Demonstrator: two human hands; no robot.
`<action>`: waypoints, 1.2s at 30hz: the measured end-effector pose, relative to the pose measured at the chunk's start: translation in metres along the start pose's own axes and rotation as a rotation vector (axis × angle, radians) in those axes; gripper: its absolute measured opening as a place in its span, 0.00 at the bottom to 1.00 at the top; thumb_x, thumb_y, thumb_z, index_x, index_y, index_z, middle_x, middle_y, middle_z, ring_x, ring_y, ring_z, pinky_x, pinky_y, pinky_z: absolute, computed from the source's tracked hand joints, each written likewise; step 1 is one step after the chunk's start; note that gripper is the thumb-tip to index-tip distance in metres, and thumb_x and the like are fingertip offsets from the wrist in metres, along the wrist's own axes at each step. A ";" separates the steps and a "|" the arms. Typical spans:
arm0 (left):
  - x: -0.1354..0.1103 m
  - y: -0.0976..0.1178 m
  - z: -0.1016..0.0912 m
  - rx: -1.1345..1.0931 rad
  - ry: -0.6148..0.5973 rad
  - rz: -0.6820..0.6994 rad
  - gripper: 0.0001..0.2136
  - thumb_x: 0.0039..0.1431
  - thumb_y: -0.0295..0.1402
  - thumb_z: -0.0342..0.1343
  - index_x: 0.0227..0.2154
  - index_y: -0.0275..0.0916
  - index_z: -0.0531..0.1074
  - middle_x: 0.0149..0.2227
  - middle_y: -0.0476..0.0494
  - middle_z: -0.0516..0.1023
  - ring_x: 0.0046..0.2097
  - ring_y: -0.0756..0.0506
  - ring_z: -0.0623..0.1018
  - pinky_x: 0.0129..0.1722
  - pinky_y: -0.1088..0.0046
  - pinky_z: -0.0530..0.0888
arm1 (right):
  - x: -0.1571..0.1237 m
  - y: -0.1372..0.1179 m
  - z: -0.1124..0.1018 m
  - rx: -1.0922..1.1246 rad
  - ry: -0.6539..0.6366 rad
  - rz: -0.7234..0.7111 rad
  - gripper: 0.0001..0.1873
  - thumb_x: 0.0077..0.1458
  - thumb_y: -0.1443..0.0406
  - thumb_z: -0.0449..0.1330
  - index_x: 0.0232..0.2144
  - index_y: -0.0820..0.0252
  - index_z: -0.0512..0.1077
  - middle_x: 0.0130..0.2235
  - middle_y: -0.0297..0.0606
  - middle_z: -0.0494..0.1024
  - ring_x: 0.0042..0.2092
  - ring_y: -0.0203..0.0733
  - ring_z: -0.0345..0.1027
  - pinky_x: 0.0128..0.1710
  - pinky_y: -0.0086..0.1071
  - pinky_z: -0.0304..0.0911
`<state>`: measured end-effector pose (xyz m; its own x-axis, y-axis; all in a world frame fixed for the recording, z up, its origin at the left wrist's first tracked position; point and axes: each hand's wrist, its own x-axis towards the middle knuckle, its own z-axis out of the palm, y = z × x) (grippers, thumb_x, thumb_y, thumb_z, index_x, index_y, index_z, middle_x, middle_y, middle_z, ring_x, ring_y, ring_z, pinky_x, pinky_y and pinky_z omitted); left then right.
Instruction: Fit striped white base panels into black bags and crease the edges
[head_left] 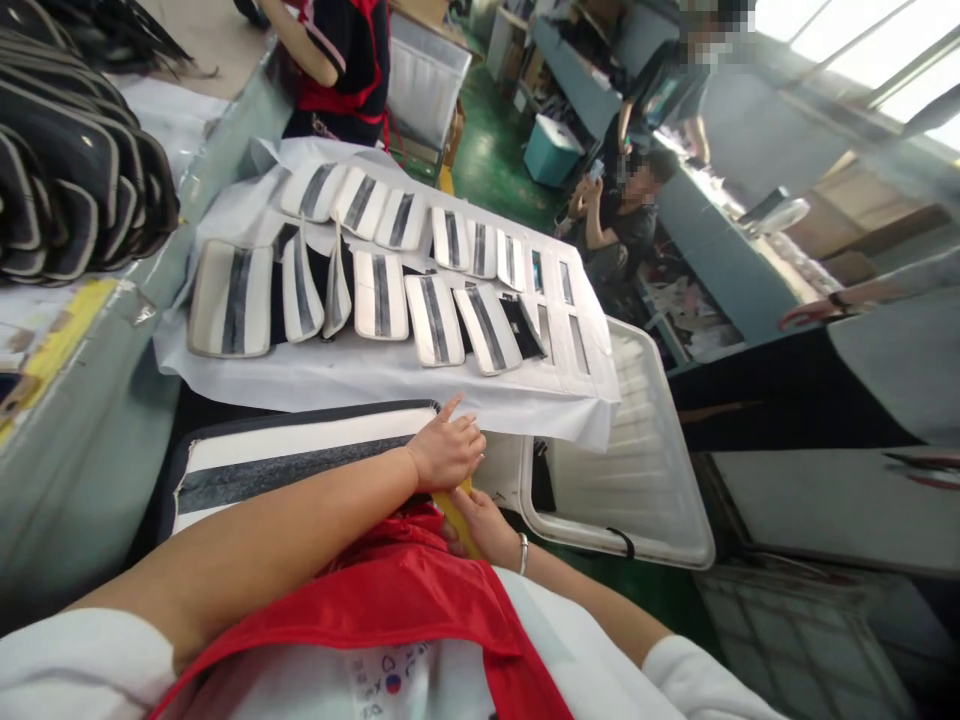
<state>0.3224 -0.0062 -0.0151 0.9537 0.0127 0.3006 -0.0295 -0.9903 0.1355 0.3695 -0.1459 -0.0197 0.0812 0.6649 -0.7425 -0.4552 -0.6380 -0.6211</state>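
Note:
A long padded panel with a dark border, white face and dark grey stripe lies in front of me. My left hand is at its right end, with most fingers bent over the edge and one digit pointing up. Just below it, my right hand is closed around a yellow object, whose kind I cannot make out because fingers hide much of it. Beyond both hands, several smaller curved white panels with dark stripes rest on a white sheet.
Dark rimmed pieces are stacked at the left on a covered table. A white plastic bin stands to the right of my hands. One person stands across the sheet; others are near a bench at the back right.

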 end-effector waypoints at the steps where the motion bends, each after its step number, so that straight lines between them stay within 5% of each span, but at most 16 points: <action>1: 0.001 -0.001 -0.001 -0.006 0.002 0.016 0.15 0.62 0.37 0.46 0.42 0.34 0.72 0.43 0.37 0.76 0.55 0.38 0.69 0.61 0.46 0.46 | -0.002 0.000 0.004 0.006 0.022 -0.005 0.25 0.49 0.43 0.55 0.30 0.57 0.60 0.14 0.25 0.62 0.12 0.31 0.53 0.11 0.25 0.47; 4: -0.006 -0.010 -0.010 -0.037 -0.016 -0.080 0.21 0.62 0.43 0.45 0.51 0.33 0.67 0.54 0.33 0.70 0.58 0.37 0.66 0.60 0.46 0.49 | -0.015 -0.015 0.003 -0.036 0.005 0.050 0.23 0.51 0.46 0.55 0.30 0.60 0.62 0.16 0.27 0.65 0.14 0.32 0.57 0.13 0.26 0.52; 7: -0.030 -0.032 -0.030 -0.070 -0.026 -0.396 0.23 0.65 0.40 0.40 0.57 0.32 0.61 0.58 0.33 0.65 0.59 0.40 0.65 0.59 0.52 0.57 | -0.034 -0.049 -0.011 -0.172 -0.054 0.044 0.20 0.51 0.51 0.58 0.29 0.66 0.67 0.18 0.32 0.68 0.15 0.33 0.60 0.15 0.27 0.56; 11: -0.068 -0.058 -0.050 -0.054 -0.065 -0.620 0.23 0.64 0.36 0.40 0.58 0.30 0.59 0.59 0.32 0.63 0.59 0.40 0.65 0.57 0.55 0.61 | -0.032 -0.101 -0.019 -0.116 0.076 -0.400 0.20 0.47 0.52 0.61 0.30 0.66 0.68 0.25 0.36 0.73 0.25 0.35 0.68 0.25 0.29 0.64; 17: -0.070 -0.036 -0.042 -0.057 -0.077 -0.535 0.24 0.61 0.39 0.46 0.58 0.34 0.57 0.59 0.33 0.63 0.60 0.39 0.64 0.58 0.51 0.58 | 0.053 -0.141 0.020 0.036 0.184 -0.898 0.12 0.41 0.62 0.63 0.30 0.61 0.68 0.20 0.26 0.64 0.23 0.29 0.57 0.27 0.26 0.60; 21: -0.061 -0.030 -0.032 -0.037 -0.024 -0.505 0.20 0.61 0.38 0.48 0.55 0.37 0.62 0.56 0.34 0.68 0.57 0.39 0.68 0.56 0.53 0.62 | 0.091 -0.147 0.040 0.189 0.153 -0.871 0.12 0.42 0.61 0.63 0.30 0.61 0.68 0.20 0.25 0.59 0.20 0.27 0.52 0.21 0.25 0.55; 25: -0.060 -0.033 -0.028 -0.010 0.011 -0.475 0.19 0.61 0.37 0.49 0.53 0.36 0.66 0.54 0.32 0.69 0.55 0.37 0.69 0.54 0.54 0.64 | 0.098 -0.148 0.044 0.160 0.095 -0.828 0.14 0.42 0.59 0.65 0.27 0.62 0.68 0.19 0.26 0.59 0.19 0.26 0.50 0.18 0.26 0.52; 31: -0.061 -0.033 -0.026 -0.002 0.027 -0.431 0.19 0.61 0.37 0.49 0.52 0.32 0.68 0.53 0.31 0.71 0.55 0.35 0.69 0.55 0.54 0.64 | 0.099 -0.143 0.046 -0.004 0.083 -0.788 0.15 0.44 0.56 0.65 0.26 0.63 0.69 0.18 0.25 0.59 0.18 0.26 0.51 0.17 0.26 0.50; 36: -0.054 -0.034 -0.022 -0.002 -0.007 -0.444 0.19 0.60 0.36 0.50 0.52 0.32 0.68 0.54 0.30 0.70 0.56 0.35 0.68 0.55 0.54 0.63 | 0.105 -0.134 0.045 -0.249 0.198 -0.810 0.17 0.48 0.52 0.61 0.24 0.61 0.68 0.16 0.27 0.61 0.18 0.29 0.54 0.19 0.28 0.54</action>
<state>0.2653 0.0296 -0.0148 0.8759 0.4362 0.2064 0.3833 -0.8887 0.2516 0.3992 0.0263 -0.0033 0.4596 0.8858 -0.0640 0.0150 -0.0798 -0.9967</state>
